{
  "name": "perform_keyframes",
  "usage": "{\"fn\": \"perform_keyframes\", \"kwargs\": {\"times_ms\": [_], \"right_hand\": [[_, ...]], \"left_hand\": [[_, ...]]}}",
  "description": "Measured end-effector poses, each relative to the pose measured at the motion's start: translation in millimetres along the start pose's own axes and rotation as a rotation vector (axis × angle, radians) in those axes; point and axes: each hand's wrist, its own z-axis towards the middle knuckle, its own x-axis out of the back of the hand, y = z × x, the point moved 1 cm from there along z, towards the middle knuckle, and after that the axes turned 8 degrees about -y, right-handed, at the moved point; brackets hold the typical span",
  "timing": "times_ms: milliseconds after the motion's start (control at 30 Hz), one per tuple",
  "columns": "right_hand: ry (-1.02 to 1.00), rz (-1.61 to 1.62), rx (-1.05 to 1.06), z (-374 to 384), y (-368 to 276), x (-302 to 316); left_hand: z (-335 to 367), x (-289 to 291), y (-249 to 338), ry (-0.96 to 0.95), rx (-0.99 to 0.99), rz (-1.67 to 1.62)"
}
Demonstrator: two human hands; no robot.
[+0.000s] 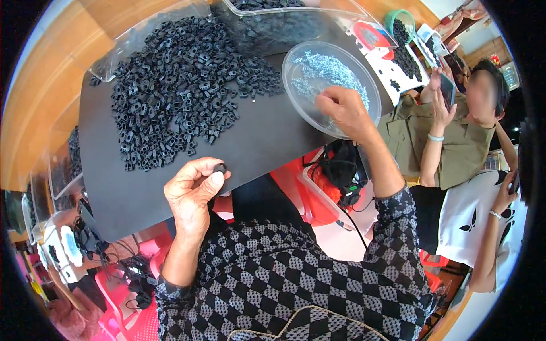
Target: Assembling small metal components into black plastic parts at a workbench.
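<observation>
My left hand [191,196] is closed at the table's near edge, with a small black plastic part [220,168] pinched between thumb and fingertips. My right hand [348,112] reaches over a round clear plastic tub [290,85], its fingers curled together in a pinch; whatever they hold, if anything, is hidden. In the tub lies a spread of tiny shiny pale-blue metal pieces [330,67], too small to name. To the left of the tub a big heap of small black plastic parts [176,91] covers much of the dark table [256,131].
Behind the heap stands a clear plastic bin [273,28] with more black parts. A person holding a phone [447,91] sits at the right, beside a person in white [472,221]. Black cables [341,176] rest in a box below the table. A pink chair [125,295] stands lower left.
</observation>
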Motion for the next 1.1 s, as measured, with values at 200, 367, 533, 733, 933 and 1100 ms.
{"fn": "perform_keyframes", "kwargs": {"times_ms": [200, 367, 533, 733, 933, 1100], "right_hand": [[-0.221, 0.522, -0.066, -15, -60, -8], [-0.361, 0.696, 0.025, -11, -90, -36], [-0.482, 0.702, 0.046, -10, -110, -47], [-0.553, 0.727, 0.019, -11, -111, -50], [-0.63, 0.784, -0.005, -10, -111, -61], [-0.599, 0.746, -0.008, -13, -109, -71]], "left_hand": [[15, -17, 12, 0.009, -0.089, 0.046], [35, -31, 12, -0.001, -0.151, 0.005], [26, -21, 13, -0.019, -0.127, -0.043], [19, -12, 8, 0.011, -0.085, -0.02], [15, -9, 6, 0.008, -0.132, 0.186], [10, -12, 4, -0.018, -0.098, 0.043]]}}
